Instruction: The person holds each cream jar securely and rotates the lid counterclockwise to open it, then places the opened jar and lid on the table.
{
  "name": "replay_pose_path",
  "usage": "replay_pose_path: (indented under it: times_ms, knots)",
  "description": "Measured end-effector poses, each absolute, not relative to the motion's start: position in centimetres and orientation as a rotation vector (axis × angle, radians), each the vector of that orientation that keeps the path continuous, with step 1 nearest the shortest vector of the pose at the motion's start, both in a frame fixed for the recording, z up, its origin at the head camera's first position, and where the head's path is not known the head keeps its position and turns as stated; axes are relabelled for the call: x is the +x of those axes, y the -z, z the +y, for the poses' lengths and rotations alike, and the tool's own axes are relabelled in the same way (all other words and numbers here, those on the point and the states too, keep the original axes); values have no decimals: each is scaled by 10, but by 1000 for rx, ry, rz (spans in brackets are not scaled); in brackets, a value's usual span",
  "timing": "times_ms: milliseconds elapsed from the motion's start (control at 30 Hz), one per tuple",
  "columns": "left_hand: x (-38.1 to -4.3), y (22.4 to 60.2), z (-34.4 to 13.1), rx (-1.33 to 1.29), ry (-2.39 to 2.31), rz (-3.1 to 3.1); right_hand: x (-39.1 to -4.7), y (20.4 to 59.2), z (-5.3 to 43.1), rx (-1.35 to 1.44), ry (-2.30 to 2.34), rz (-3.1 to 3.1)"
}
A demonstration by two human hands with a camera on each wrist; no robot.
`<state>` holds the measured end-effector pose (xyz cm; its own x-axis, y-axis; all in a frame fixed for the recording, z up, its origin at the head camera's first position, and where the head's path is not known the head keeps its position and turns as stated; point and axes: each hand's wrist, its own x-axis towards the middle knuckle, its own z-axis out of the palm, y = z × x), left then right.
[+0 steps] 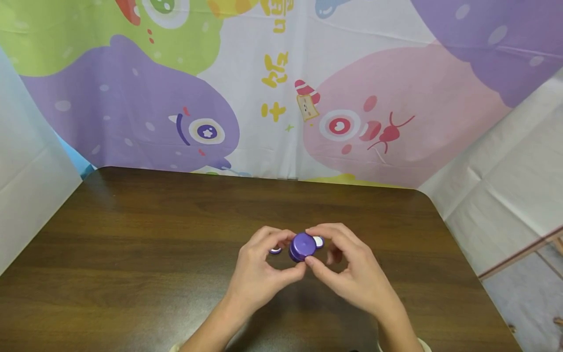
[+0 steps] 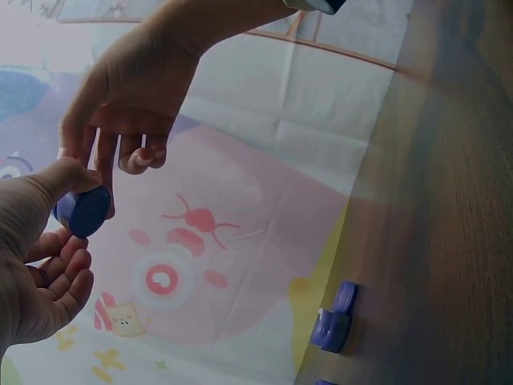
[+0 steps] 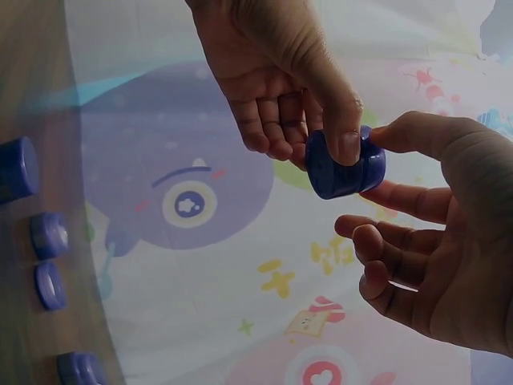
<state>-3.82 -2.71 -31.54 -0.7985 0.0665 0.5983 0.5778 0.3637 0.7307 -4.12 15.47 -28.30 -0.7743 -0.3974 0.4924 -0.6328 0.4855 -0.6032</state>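
A small purple round jar point(image 1: 303, 246) with a cap-like upper part is held up in front of me between both hands. My left hand point(image 1: 257, 266) pinches its lower part with thumb and forefinger. At its upper part, my right hand point(image 1: 354, 269) grips the rim with thumb and forefinger, the other fingers loosely bent. The right wrist view shows the jar point(image 3: 341, 164) tilted on its side, with the left thumb pressed along its wall. In the left wrist view its flat end point(image 2: 88, 211) faces the camera. Whether the cap is tight or loose, I cannot tell.
Behind the jar on the brown wooden table point(image 1: 154, 244) lie a purple piece with a white inside point(image 1: 318, 241) and another white-topped one point(image 1: 275, 251). Several purple pieces, including a ring-shaped one point(image 3: 50, 286), show in the right wrist view. A cartoon-printed curtain point(image 1: 264, 146) hangs behind the table.
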Motion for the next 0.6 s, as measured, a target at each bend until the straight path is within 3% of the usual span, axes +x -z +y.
replay_pose_path:
  times_ms: [600]
  knots:
    - [-38,315,-26,-563,1440,-2158,-42,283,156,894,-1163,-2428]
